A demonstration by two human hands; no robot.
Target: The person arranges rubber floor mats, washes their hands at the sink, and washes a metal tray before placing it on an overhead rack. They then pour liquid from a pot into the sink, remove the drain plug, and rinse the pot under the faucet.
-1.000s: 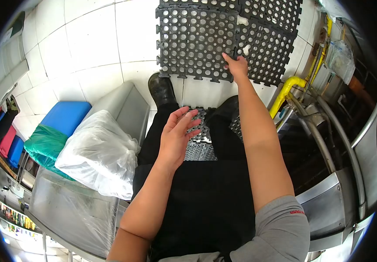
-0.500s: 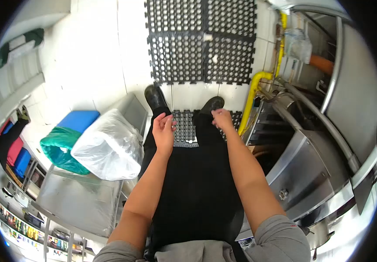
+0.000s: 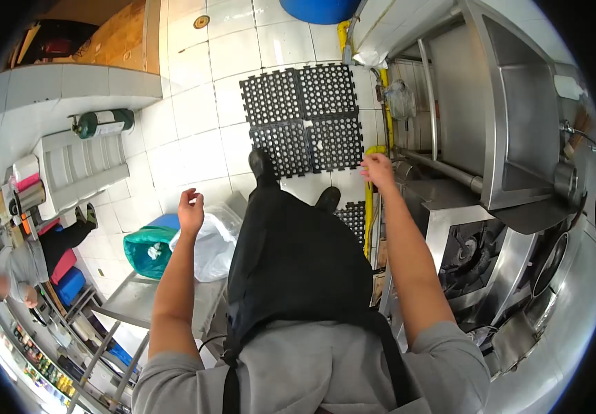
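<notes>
Floor mat (image 3: 305,121) below right hand (image 3: 378,169) (apart), fingers empty

Matt black perforated rubber mat (image 3: 303,121), glossy white floor tiles (image 3: 191,141), brushed steel counter (image 3: 512,124), clear plastic bag (image 3: 211,241)

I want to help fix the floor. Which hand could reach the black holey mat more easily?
Probably the right hand: it hangs empty beside the mat's right edge. The left hand is off above the clear bag.
</notes>
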